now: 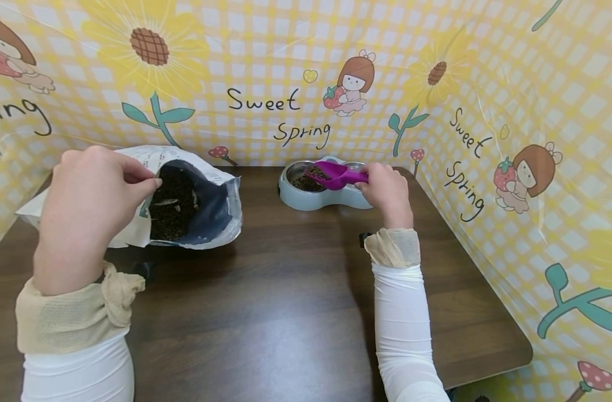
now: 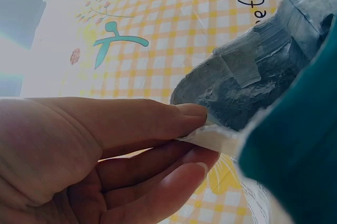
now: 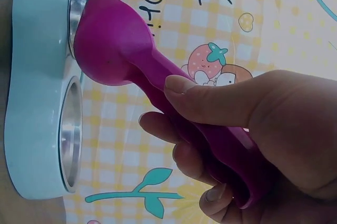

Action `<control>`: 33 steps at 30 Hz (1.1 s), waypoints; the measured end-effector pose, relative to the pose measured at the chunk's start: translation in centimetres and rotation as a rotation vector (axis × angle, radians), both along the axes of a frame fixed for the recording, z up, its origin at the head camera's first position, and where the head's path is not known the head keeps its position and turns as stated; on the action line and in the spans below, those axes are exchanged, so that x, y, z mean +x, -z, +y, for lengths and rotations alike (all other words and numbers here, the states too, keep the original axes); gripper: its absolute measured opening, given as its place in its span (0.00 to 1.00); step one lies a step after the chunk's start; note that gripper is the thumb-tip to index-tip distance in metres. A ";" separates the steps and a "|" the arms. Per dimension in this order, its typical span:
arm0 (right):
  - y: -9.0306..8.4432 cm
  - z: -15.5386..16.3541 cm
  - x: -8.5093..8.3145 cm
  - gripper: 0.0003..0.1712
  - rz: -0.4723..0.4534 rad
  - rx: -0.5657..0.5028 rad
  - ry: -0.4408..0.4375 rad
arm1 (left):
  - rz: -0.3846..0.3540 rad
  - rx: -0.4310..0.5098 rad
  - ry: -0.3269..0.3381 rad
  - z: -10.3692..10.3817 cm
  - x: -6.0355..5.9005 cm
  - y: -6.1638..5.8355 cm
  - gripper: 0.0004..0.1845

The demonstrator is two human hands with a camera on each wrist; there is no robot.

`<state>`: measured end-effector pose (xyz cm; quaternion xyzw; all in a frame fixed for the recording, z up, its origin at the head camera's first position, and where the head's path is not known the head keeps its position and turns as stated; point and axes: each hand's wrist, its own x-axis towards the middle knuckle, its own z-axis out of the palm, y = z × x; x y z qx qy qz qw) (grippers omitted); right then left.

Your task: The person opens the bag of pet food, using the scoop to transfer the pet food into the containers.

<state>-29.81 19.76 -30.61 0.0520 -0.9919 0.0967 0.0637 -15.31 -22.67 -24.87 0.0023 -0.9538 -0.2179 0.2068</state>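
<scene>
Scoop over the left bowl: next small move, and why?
Probably tip the scoop so its kibble drops into the left bowl. The right hand holds it loaded just above that bowl, while the left hand pinches the bag open.

Hands: two; the left hand (image 1: 92, 198) pinches a bag rim, the right hand (image 1: 386, 190) grips a scoop handle.
Feed bags: one, the open bag (image 1: 185, 204), its rim in the left pinch.
Scoops: one, the purple scoop (image 1: 336, 176), its head beyond the right grip.
Feeders: one, the pale blue double feeder (image 1: 318, 195), just under the scoop head.
Steel bowls: two, the left bowl (image 1: 301, 176) under the scoop head, the right bowl (image 3: 71, 132) beside the grip.
Tables: one, the dark wooden table (image 1: 286, 301).
</scene>
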 end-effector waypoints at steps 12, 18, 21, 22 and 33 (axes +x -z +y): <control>0.1 -1.2 0.0 0.12 0.084 0.018 0.004 | 0.011 0.003 0.000 0.0 0.0 0.0 0.09; 0.4 -1.5 -0.1 0.10 0.127 0.026 0.012 | 0.007 -0.001 0.003 -0.1 -0.1 0.0 0.09; 0.4 -1.6 -0.2 0.10 0.142 0.038 0.016 | 0.008 -0.001 0.008 -0.1 -0.1 0.0 0.09; 0.4 -1.6 -0.2 0.10 0.145 0.042 0.019 | 0.010 -0.001 0.009 -0.2 -0.1 0.0 0.09; 0.7 -2.0 -0.7 0.09 0.206 0.086 0.035 | 0.014 0.002 0.009 -0.1 -0.1 0.1 0.09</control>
